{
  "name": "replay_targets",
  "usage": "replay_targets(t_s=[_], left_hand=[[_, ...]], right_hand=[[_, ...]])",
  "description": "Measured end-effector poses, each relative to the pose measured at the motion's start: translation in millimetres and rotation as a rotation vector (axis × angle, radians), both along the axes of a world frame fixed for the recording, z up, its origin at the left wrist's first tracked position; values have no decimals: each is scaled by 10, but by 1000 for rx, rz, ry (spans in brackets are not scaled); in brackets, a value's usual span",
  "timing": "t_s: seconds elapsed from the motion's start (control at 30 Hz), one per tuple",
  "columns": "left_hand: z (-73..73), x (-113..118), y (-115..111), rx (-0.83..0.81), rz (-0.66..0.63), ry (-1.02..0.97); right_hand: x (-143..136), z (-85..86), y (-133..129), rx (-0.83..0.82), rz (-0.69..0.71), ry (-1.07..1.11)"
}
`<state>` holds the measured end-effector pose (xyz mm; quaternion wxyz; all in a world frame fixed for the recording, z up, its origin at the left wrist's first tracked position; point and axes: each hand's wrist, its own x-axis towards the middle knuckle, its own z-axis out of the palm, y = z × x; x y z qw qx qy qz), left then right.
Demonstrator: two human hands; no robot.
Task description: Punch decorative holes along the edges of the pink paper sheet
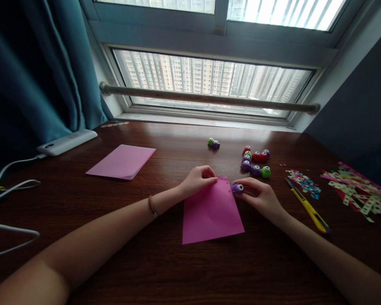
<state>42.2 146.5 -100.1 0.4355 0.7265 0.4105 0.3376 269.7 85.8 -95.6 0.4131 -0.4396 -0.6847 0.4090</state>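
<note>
Between my hands is a sheet of pink paper (pixel 211 214), with a few small punched holes near its upper right edge. My left hand (pixel 198 181) pinches the sheet's upper left edge between thumb and fingers. In my right hand (pixel 262 197) is a small purple craft punch (pixel 237 188), held between thumb and fingers at the right edge of the paper. A dark star-like mark shows on the punch's white top. Whether the paper sits in its slot I cannot tell.
Several coloured craft punches (pixel 256 170) stand behind my right hand, two more (pixel 213 143) farther back. At right lie a yellow utility knife (pixel 309 209), paper confetti (pixel 305 182) and punched strips (pixel 357 192). Stacked pink paper (pixel 122 162) and a white power strip (pixel 68 142) are left.
</note>
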Motion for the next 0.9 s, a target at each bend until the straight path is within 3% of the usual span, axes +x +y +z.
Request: replay_targets(t_s=[0.23, 0.67, 0.9], left_hand=[[68, 27, -34, -41, 22, -68], [69, 30, -36, -61, 39, -101], [55, 30, -37, -31, 62, -86]], right_hand=[[36, 10, 5, 12, 10, -59], [12, 62, -3, -107, -37, 0], [5, 47, -17, -88, -7, -3]])
